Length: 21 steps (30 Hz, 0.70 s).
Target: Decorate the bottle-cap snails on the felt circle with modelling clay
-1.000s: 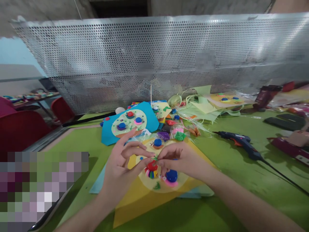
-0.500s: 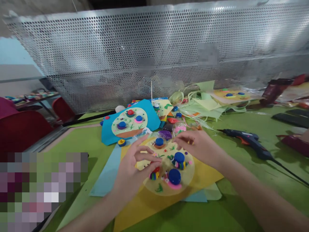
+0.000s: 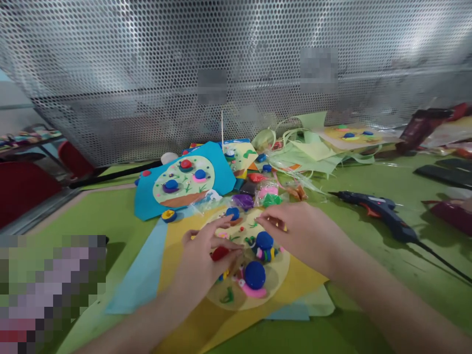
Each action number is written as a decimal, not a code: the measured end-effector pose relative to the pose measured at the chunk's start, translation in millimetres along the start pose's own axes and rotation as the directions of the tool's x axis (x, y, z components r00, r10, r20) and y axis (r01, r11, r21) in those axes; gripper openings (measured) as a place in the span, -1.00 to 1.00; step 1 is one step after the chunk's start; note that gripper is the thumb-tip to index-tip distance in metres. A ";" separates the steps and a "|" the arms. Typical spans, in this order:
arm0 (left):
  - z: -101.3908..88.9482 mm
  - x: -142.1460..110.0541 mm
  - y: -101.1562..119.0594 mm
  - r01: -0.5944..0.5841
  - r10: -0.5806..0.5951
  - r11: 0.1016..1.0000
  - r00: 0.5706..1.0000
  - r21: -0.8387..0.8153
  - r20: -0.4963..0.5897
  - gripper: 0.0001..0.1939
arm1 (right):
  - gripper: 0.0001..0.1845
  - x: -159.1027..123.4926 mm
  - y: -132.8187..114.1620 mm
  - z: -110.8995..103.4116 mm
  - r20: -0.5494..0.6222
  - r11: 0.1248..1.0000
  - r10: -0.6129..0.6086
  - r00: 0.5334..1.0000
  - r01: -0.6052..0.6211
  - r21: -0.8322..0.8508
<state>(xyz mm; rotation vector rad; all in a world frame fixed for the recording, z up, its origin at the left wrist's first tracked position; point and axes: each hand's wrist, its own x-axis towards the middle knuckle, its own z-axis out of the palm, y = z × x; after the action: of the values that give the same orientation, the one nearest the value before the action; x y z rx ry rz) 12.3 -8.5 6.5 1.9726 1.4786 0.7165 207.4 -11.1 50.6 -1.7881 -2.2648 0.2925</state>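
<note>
A pale round paper disc lies on a yellow sheet with clay and bottle-cap figures on it. Over its left side my left hand reaches, thumb and forefinger together at the tips; anything between them is too small to make out. A red cap shows partly behind its fingers. My right hand is closed in a pinch above the disc's upper right; what its fingertips hold is hidden. Between the hands sit a blue cap with striped clay and another blue cap on a pink snail-like body.
Behind the disc are clay in plastic wrap and a blue card with a similar decorated disc. A glue gun lies at right, its cord trailing. Paper strips are heaped before a perforated metal panel.
The view has tilted and shifted, so the table things sit further left. My left hand has come over the red cap, hiding more of its figure. My right hand keeps its pinch.
</note>
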 end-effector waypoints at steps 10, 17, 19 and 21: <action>-1.9 -0.7 -2.1 -0.018 0.013 0.982 1.000 0.190 0.024 -0.62 | -0.70 -1.7 -3.8 -4.2 0.039 1.000 0.028 0.999 -0.028 -0.008; -0.8 -8.9 1.0 -0.113 0.120 0.983 0.992 0.142 -0.042 -0.64 | -0.67 -0.7 -2.2 -2.6 -0.002 0.999 0.031 1.000 -0.031 -0.019; 1.0 -10.0 0.0 -0.155 0.164 0.980 0.985 0.121 -0.063 -0.63 | -0.67 -0.2 -1.8 -3.7 -0.001 0.999 0.035 0.999 -0.035 -0.010; 3.0 -11.3 -1.8 -0.207 0.214 0.973 0.975 0.097 -0.059 -0.62 | -0.68 0.0 -1.2 -5.1 0.002 0.999 0.046 0.999 -0.046 -0.001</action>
<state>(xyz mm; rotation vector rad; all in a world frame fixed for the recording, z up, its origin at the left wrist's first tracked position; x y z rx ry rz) 10.4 -19.4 2.1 2.2181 1.3754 0.8286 207.9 -11.4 55.9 -1.8430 -2.2285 0.3017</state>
